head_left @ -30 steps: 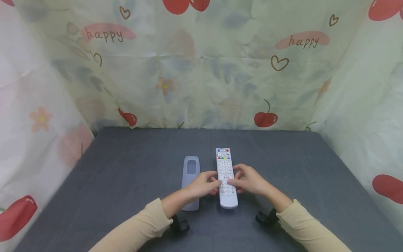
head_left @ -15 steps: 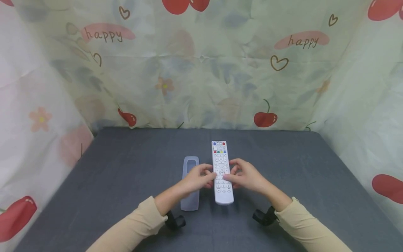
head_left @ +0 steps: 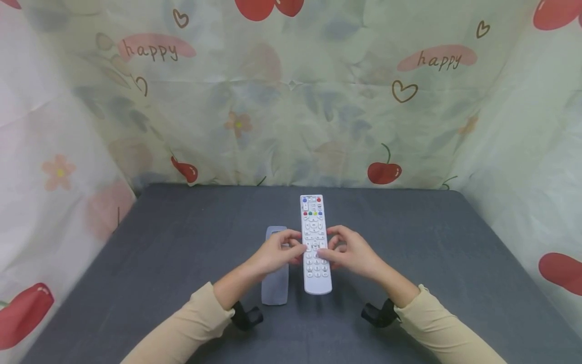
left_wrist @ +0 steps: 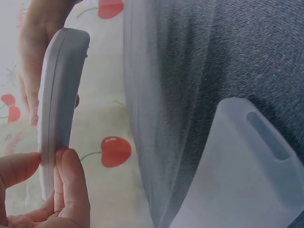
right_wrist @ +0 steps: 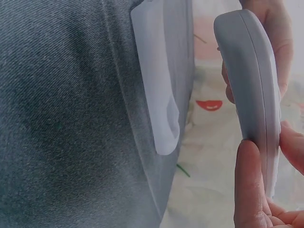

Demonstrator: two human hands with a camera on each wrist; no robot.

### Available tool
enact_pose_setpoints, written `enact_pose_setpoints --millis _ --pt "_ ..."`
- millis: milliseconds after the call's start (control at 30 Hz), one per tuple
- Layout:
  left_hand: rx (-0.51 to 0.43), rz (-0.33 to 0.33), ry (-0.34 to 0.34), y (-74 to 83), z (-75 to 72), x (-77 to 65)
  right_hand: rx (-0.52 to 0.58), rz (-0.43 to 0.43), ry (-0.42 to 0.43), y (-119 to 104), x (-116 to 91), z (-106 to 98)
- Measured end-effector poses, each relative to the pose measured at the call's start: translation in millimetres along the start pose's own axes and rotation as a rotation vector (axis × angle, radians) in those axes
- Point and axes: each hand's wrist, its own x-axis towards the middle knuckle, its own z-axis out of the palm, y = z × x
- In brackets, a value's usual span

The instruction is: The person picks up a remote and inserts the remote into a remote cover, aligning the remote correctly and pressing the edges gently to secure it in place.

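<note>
A white remote control (head_left: pixel 314 225) with rows of buttons and a few coloured ones is held up over the dark table, buttons facing up. My left hand (head_left: pixel 276 253) pinches its left edge, thumb on the front and fingers behind. From the other side my right hand (head_left: pixel 355 255) grips the right edge the same way. Both wrist views show the remote's smooth side and back (left_wrist: pixel 66 90), with fingertips (right_wrist: pixel 249 156) against the back. A translucent, pale silicone remote cover (head_left: pixel 275 288) with a window near its far end lies on the table, partly hidden below my left hand.
The dark cloth-covered table (head_left: pixel 182 242) reaches to a patterned fabric curtain (head_left: pixel 291 126) at the back. More of this fabric hangs on the left and right. A black strap (head_left: pixel 247 317) is on the left wrist, another (head_left: pixel 379 313) on the right.
Both hands have raised the remote and moved it away from me and slightly left. My left hand now overlaps more of the silicone cover, which stays in place.
</note>
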Motion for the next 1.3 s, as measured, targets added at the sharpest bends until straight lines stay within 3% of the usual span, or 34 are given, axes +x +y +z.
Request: enact_pose_setpoints --millis 400,800,933,1100,1300 --pt "-0.03 0.018 -0.018 5.0 -6.0 -2.8 0.045 0.014 0.019 -10 -1 1" --pt "-0.032 0.073 0.015 9.9 -7.6 -5.8 0.039 -0.074 0.057 -12 -1 2" --pt "-0.02 0.072 0.06 10.5 -6.9 -5.4 0.013 -0.124 0.106 -11 0 3" --pt "-0.034 0.022 0.106 13.1 -6.4 -3.9 -0.062 -0.205 0.217 -13 0 5" --pt "-0.074 -0.042 0.016 14.1 -6.2 -3.4 -0.139 -0.264 0.348 -17 -2 7"
